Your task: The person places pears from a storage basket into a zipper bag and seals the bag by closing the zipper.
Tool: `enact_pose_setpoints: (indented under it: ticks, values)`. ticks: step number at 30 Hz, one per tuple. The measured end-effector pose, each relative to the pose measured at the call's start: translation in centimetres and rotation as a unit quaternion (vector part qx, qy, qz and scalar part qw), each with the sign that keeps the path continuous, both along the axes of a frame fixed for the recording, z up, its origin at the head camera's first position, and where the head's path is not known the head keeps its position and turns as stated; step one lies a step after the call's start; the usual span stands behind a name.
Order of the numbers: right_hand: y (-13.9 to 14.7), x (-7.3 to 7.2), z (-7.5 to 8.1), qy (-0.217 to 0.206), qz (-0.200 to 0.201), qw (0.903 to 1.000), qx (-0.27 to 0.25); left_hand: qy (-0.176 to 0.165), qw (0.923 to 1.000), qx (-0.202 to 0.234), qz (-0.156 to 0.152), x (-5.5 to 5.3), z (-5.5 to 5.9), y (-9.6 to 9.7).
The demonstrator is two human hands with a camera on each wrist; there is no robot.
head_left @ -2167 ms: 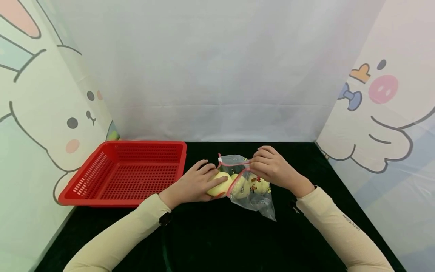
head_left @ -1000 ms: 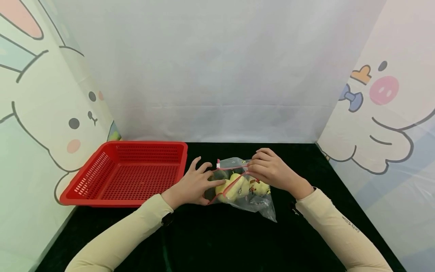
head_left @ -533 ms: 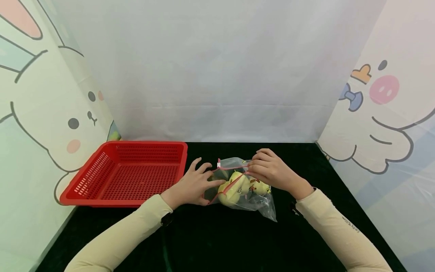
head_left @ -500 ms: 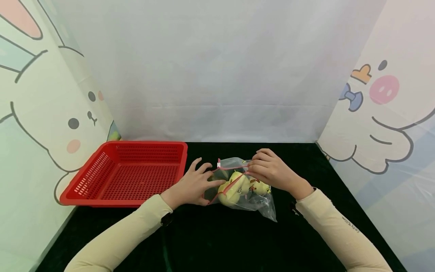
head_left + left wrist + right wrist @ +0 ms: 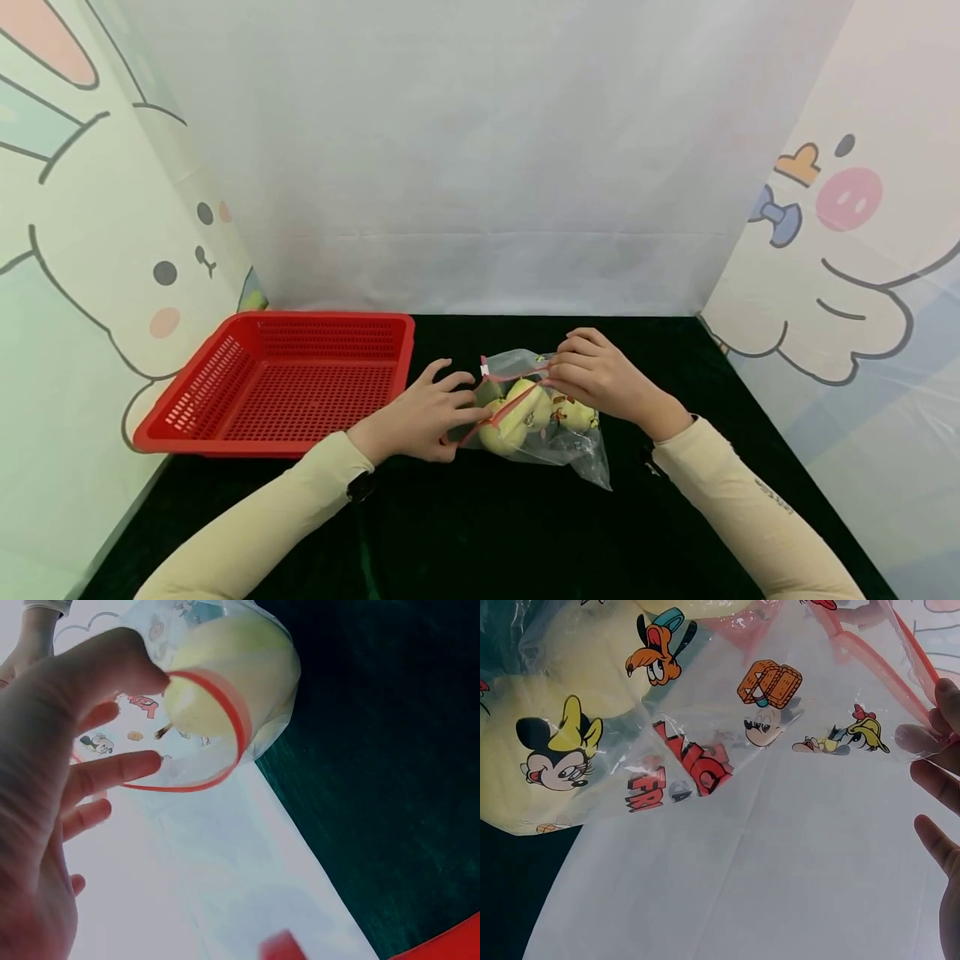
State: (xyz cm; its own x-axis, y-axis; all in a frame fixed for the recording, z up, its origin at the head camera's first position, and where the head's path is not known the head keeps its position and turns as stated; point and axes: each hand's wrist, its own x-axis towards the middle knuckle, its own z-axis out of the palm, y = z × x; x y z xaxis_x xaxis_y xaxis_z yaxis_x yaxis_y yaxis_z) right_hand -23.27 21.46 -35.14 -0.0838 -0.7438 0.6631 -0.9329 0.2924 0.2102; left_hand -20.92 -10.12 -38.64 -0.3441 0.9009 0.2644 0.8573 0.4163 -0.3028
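A clear zip bag (image 5: 558,448) with a red edge and cartoon prints lies in the middle of the dark green cloth, its mouth gaping to the left. Several yellow-green pears (image 5: 504,433) are inside; one pear (image 5: 225,667) shows its stem close to the opening in the left wrist view. My left hand (image 5: 420,414) is at the mouth with fingers spread and the thumb touching the red rim. My right hand (image 5: 603,371) pinches the upper edge of the bag between thumb and fingers, as the right wrist view also shows. A white slider (image 5: 484,368) sits at the rim's far corner.
A red plastic basket (image 5: 402,375) with perforated walls stands to the left, close to my left forearm. Behind the cloth rises a white backdrop (image 5: 480,167), with cartoon-printed panels (image 5: 172,333) on both sides.
My left hand has let go of a pear, which now sits deeper inside the bag. That hand has drawn back slightly to the left. The right hand keeps its hold on the bag's edge.
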Motion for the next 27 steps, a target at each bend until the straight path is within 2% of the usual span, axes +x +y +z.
enact_pose_setpoints:
  ticks: [5,8,15,19,27]
  values:
    - [0.0,0.1,0.0,-0.002,-0.002,1.0,0.001,0.01,0.9993,0.035,-0.008,0.2,-0.2,-0.5]
    - [0.0,0.1,0.0,0.001,-0.004,1.0,0.001,0.014,0.9987,0.049,0.0,0.3,-0.5,-0.9]
    - [0.0,0.0,0.0,0.005,-0.002,1.0,0.0,-0.009,0.9969,0.039,0.067,0.6,-1.2,-1.6]
    - [0.0,0.0,0.0,0.005,0.0,1.0,-0.001,-0.008,0.995,0.029,0.095,0.8,-1.6,-1.6]
    - [0.2,0.1,0.0,0.009,-0.003,1.0,0.001,0.001,0.9956,0.043,0.084,0.7,-2.4,-1.5]
